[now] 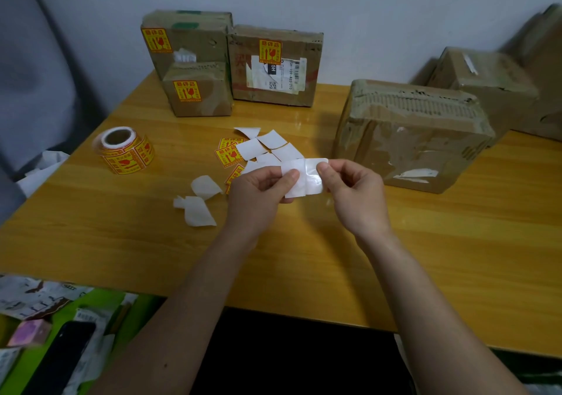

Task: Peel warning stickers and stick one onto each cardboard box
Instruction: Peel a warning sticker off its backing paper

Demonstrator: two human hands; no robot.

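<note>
Both hands pinch one sticker piece (304, 178) above the table's (425, 257) middle: left hand (261, 190) on its left edge, right hand (349, 187) on its right. Only its white back shows. The unlabelled box (413, 139) sits toward the right edge.

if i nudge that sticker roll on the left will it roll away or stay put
The sticker roll probably stays put: it stands on its flat end, hollow core facing up, on the wooden table. It looks light, mostly paper round a cardboard core, so a nudge would likely slide it. Tipped onto its side, it could roll.
</note>
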